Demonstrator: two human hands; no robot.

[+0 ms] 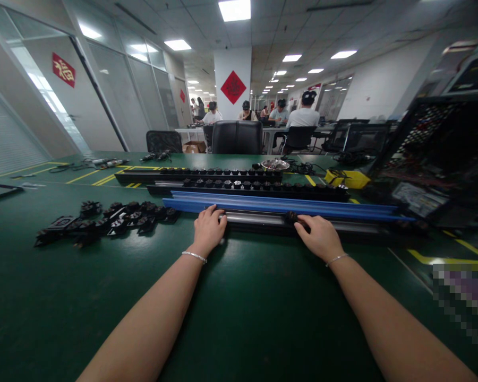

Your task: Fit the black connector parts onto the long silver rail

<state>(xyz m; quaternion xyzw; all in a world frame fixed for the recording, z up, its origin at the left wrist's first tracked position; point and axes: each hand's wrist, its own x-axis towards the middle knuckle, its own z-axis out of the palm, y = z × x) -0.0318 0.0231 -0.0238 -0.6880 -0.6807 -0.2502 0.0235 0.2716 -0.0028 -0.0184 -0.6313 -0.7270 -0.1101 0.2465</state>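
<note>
A long black rail (258, 217) with a shiny metallic channel lies crosswise on the green table in front of me. My left hand (209, 229) is closed over the rail's left end, fingers over its top edge. Farther right, my right hand (321, 237) pinches a small black piece (291, 217) that sits at the rail's channel; its exact kind cannot be made out. Directly behind the rail runs a long blue strip (271, 202). To the left of my left hand lies a loose pile of black plug-like modules (133, 215).
Two more black rails lined with modules, one nearer (258, 185) and one farther (207, 175), lie behind the blue strip. Beyond them are a metal dish (274, 165) and a yellow object (347, 179). A dark mesh rack (442, 132) stands right. Several people sit at far desks.
</note>
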